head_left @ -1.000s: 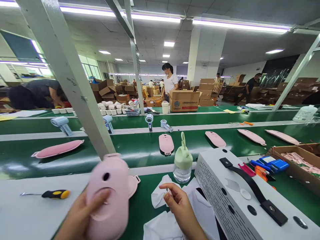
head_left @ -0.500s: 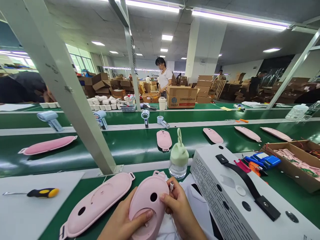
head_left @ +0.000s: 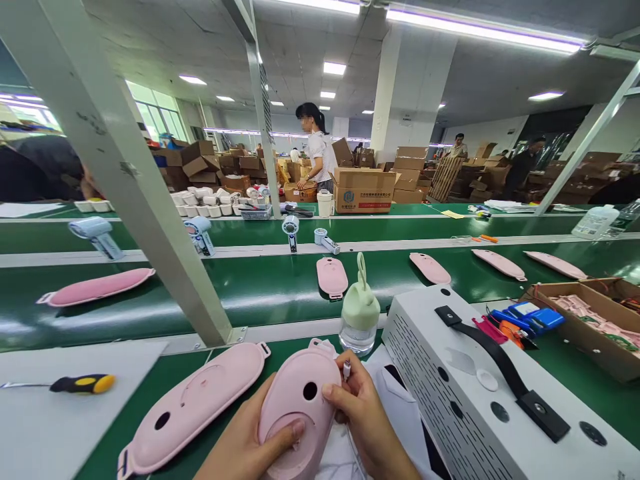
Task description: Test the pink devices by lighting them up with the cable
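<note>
A pink oval plastic casing with a round black hole is tilted up in front of me. My left hand is closed around its left side, thumb lying across the round recess. My right hand pinches a white cable plug, and its thumb presses on the casing's right edge. From that hand the white cord hangs down. To the left, a second pink casing lies on the green bench. White cloth or sheeting is bunched behind my right hand.
Right of my hands stands a white metal box with a black strap handle. A bottle with a green lid stands ahead. Several pink casings lie on the green conveyor. A slanted post rises at left, near a screwdriver.
The view has shifted slightly. Both hands keep the same hold on the casing and plug. Across the line, a person has turned and moved a little left. Pink casings on the conveyor appear slightly further right.
</note>
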